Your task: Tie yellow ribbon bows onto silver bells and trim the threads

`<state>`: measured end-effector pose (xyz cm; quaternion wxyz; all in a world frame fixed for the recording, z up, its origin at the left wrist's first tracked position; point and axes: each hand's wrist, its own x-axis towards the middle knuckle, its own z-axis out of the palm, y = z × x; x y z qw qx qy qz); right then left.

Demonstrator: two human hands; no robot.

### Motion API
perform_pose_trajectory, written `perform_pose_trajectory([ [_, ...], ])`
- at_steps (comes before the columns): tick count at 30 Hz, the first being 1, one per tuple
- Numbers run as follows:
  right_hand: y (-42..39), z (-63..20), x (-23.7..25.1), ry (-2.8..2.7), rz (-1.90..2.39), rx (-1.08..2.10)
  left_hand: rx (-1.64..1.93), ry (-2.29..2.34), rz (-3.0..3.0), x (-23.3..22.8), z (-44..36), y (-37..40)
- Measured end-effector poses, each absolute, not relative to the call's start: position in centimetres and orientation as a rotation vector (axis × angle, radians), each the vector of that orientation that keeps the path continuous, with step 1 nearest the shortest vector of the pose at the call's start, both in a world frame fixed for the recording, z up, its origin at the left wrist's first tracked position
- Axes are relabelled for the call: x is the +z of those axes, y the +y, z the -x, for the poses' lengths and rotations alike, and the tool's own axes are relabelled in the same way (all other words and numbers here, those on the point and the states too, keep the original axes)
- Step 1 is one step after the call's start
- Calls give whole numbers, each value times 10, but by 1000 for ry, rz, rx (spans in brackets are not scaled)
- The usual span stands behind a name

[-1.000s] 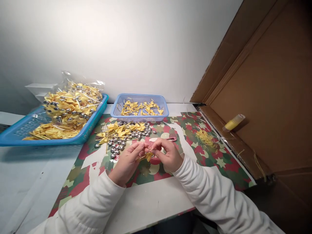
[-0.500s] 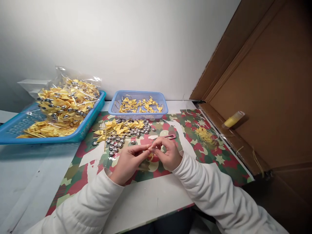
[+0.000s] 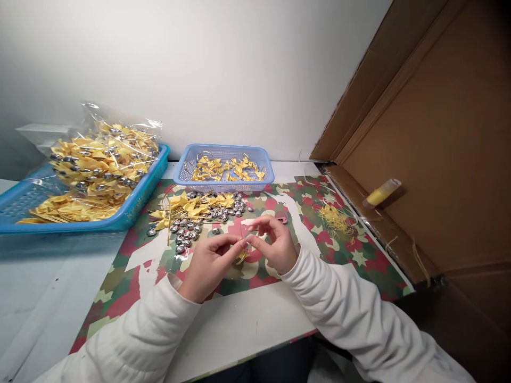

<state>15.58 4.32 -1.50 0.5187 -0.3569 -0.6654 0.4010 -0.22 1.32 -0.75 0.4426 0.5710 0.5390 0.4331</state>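
Note:
My left hand (image 3: 209,263) and my right hand (image 3: 272,243) meet over the camouflage-patterned mat (image 3: 351,260), fingertips pinched together on a small yellow ribbon bow (image 3: 241,257) with a thin gold cord. Most of the bow is hidden by my fingers. Just beyond my hands lies a loose pile of yellow bows (image 3: 191,206) mixed with several silver beads (image 3: 187,234). A small pink clip-like tool (image 3: 281,217) lies right behind my right hand.
A small blue basket (image 3: 225,183) of yellow bows stands at the back. A large blue tray (image 3: 131,205) at the left holds bagged bows. Yellow thread scraps (image 3: 336,219) lie at the right, by a cardboard wall (image 3: 439,149) with a yellow tube (image 3: 382,193).
My hands have stayed together on the bow, with the fingers shifting slightly; my right hand's fingers have lifted a little. The view has tilted, sliding everything slightly upward.

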Motion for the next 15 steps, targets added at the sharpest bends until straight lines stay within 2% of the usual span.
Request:
perform_pose_trajectory([
  [5, 32, -154, -16, -2058, 760, 550, 1082, 1317, -1338, -9, 3, 15],
  [8, 33, -156, -17, -2201, 876, 356, 1089, 1311, -1301, -12, 3, 16],
  [15, 42, -161, -17, -2230, 1117, 439, 1129, 1311, -1187, -9, 3, 21],
])
